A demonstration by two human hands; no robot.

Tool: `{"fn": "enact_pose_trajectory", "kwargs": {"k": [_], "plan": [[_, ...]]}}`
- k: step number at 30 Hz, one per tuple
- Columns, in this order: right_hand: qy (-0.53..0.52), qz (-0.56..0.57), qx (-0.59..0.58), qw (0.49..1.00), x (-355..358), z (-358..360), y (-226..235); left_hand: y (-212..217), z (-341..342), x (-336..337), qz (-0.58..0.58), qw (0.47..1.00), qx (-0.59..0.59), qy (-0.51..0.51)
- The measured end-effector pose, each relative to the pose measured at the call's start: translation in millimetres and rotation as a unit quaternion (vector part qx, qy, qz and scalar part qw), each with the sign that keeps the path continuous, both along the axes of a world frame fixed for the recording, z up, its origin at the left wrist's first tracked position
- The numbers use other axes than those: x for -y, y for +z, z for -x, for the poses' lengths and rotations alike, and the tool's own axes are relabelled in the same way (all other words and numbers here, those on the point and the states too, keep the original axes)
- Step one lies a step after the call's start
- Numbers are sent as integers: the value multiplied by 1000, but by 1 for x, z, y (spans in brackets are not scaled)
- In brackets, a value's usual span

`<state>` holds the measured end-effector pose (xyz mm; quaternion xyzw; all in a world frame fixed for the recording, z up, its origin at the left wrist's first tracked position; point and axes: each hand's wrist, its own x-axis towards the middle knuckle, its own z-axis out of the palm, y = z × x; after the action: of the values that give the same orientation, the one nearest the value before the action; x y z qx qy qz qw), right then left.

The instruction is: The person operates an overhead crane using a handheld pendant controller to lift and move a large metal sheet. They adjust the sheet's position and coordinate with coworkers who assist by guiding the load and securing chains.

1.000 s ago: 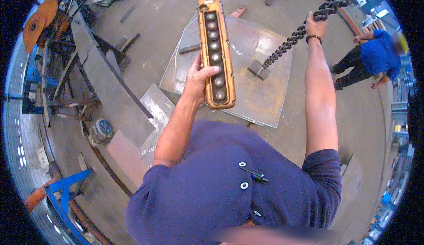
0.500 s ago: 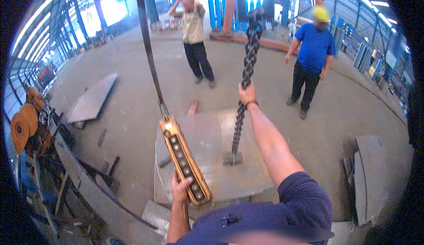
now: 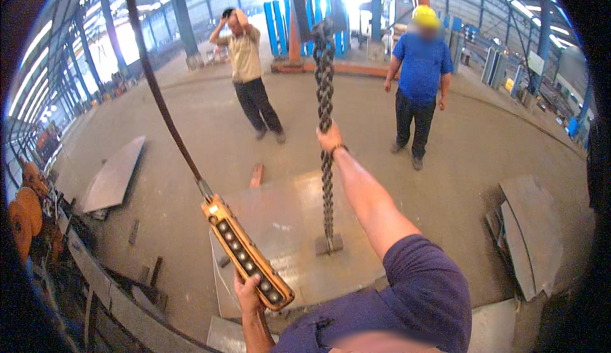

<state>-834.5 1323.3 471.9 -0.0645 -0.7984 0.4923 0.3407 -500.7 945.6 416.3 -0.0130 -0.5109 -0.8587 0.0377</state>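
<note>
My left hand (image 3: 249, 291) is wrapped round the lower part of an orange crane pendant control (image 3: 245, 248), its thumb near the row of round buttons. A dark cable (image 3: 167, 108) runs up from the pendant's top end. With the arm stretched forward, my right hand (image 3: 330, 138) grips a heavy dark chain (image 3: 325, 92) at about mid-length. The chain hangs from a hook (image 3: 322, 31) at the top. Its lower end meets a small dark metal block (image 3: 329, 245) on a large flat steel plate (image 3: 280, 213).
A person in a tan shirt (image 3: 247, 60) stands ahead, hands raised to the head. Another, in a blue shirt and yellow helmet (image 3: 422, 66), stands ahead right. Cut plates (image 3: 531, 232) lie at right, another plate (image 3: 114, 175) at left. Orange reels (image 3: 28, 210) and steel scraps stand near left.
The view has shifted, so most things sit further left. Both hands keep their holds on pendant and chain. The chain now hangs closer to vertical in the picture.
</note>
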Motion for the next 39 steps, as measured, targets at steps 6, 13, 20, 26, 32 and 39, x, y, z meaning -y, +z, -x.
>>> {"fn": "enact_pose_trajectory", "kwargs": {"k": [6, 13, 20, 26, 32, 39], "plan": [[-15, -29, 38, 999, -6, 48, -21, -10, 4, -5, 22, 997, 45, 65], [-17, -161, 38, 986, -37, 95, -31, -17, -2, -10, 54, 989, 68, 121], [60, -4, 102, 993, -65, 118, -23, -8, -7, -25, 11, 982, 116, 150], [34, -138, 57, 988, -78, 150, -14, 5, -1, -37, -48, 981, 118, 146], [67, -134, 49, 987, -52, 167, 14, 7, 2, -31, -36, 980, 144, 131], [156, -79, 101, 979, -13, 156, 41, -10, 5, -15, -90, 977, 146, 130]]}}
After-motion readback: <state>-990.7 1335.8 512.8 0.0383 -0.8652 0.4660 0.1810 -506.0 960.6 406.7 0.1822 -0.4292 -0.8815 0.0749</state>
